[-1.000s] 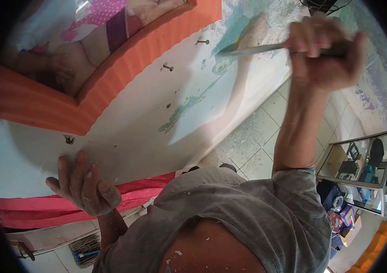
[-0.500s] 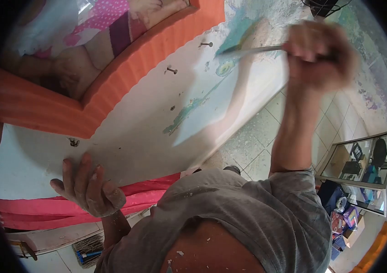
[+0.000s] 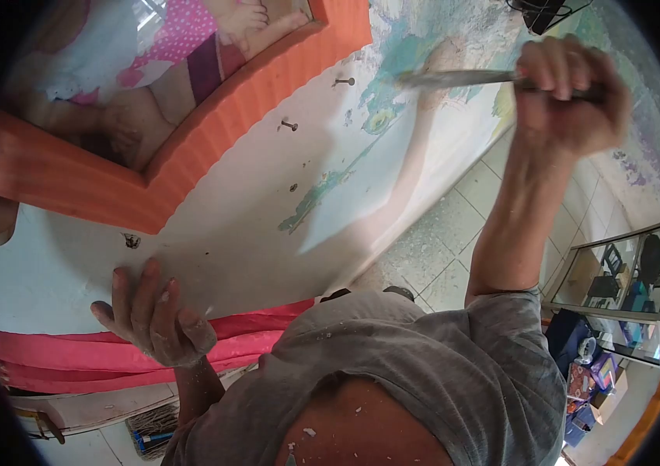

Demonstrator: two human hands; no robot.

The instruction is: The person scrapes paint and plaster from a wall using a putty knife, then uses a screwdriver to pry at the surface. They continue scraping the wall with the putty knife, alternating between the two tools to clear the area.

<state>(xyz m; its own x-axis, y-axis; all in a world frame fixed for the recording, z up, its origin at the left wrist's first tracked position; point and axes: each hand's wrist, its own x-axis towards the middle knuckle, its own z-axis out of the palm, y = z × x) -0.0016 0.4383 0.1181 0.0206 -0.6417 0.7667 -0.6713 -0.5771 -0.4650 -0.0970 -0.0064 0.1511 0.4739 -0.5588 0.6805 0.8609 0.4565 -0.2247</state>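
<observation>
My right hand [image 3: 571, 101] is wrapped round the dark handle of a knife [image 3: 462, 78] with a long metal blade. Its tip points left, over the green patch of flaking paint [image 3: 392, 93] on the wall. Lower left, my left hand [image 3: 160, 322] holds nothing, its fingers bent a little and apart, dusted with white powder. It hovers in front of the white wall [image 3: 244, 225], its fingertips just below a chipped hole [image 3: 132, 241]. Two nails [image 3: 289, 125] stick out of the wall between the green paint and a framed picture.
The picture's wide orange frame [image 3: 213, 116] fills the upper left. Pink cloth [image 3: 252, 330] runs along the wall's lower edge. A glass cabinet [image 3: 617, 272] stands on the right above piled boxes [image 3: 590, 380]. Pale tiles [image 3: 438, 233] cover the floor, and a broom head [image 3: 151, 429] lies lower left.
My right hand has moved a little right with the knife, the blade drawing back from the wall's green patch. The view has shifted slightly; my left hand keeps about the same pose.
</observation>
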